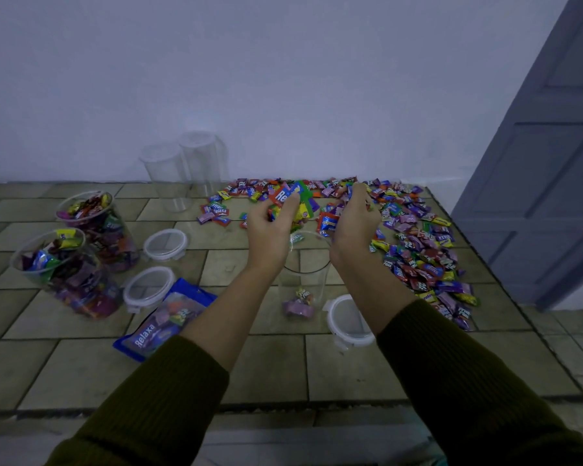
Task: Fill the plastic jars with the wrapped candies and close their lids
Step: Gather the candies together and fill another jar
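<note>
Filling step: my left hand [269,232] and right hand [354,227], fingers curled round candies [285,196], hover just above the near-empty jar [317,284]; next, I judge, release into it.

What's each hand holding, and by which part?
Left hand cups a bunch of colourful wrapped candies in curled fingers; right hand cups red-and-blue wrapped candies against its palm. Exact grip points hidden.

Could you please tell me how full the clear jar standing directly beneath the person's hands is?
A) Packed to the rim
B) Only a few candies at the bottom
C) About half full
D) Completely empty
B: the clear jar beneath the left hand and right hand is open-topped and holds only a small cluster of wrapped candies at its bottom.
</note>
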